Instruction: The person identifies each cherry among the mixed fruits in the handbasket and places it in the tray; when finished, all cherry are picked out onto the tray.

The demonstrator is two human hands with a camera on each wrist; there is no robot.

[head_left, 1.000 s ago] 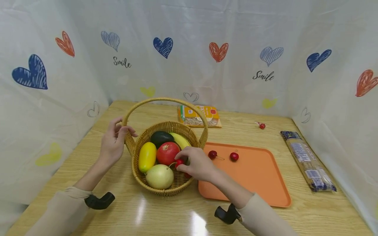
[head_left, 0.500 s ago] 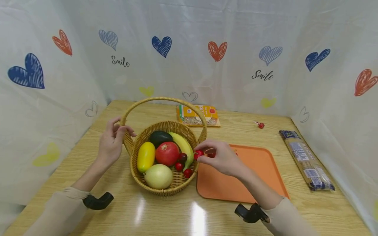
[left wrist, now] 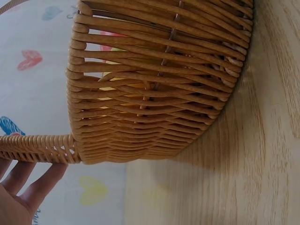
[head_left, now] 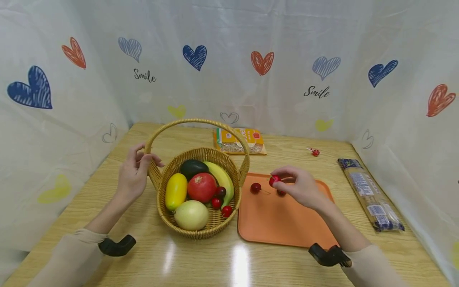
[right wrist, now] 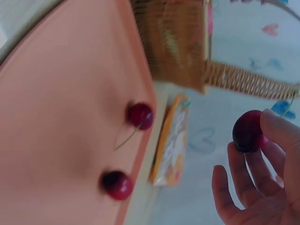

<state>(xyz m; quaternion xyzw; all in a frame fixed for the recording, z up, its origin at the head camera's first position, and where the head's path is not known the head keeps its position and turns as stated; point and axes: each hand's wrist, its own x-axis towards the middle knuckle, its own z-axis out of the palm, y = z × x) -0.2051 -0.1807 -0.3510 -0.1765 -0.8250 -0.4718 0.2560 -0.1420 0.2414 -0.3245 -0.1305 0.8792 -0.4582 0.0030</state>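
My left hand (head_left: pixel 132 175) grips the left side of the handle of a wicker basket (head_left: pixel 199 233). Inside the basket are a pomegranate (head_left: pixel 202 187), a banana (head_left: pixel 220 175), a dark green oval fruit (head_left: pixel 194 170), a yellow oblong fruit (head_left: pixel 176 192), a pale green round fruit (head_left: pixel 191 215) and three cherries (head_left: pixel 226 211). Above the orange tray (head_left: pixel 287 227), my right hand (head_left: pixel 301 187) pinches a red cherry (right wrist: pixel 248 131) with a stem between thumb and fingers. Two more cherries lie on the tray: one with a long stem (right wrist: pixel 140 116), the other (right wrist: pixel 117 184) partly behind my right hand in the head view.
Behind the basket lies an orange food packet (head_left: pixel 244 141). A wrapped lollipop (head_left: pixel 315 152) is at the back right, and a long clear-and-blue packet (head_left: pixel 371 195) lies along the right side. White curtains printed with hearts surround the wooden table (head_left: pixel 201 263).
My right hand has moved right from inside the basket to above the tray, carrying the pinched cherry out. My left hand keeps its hold on the handle.
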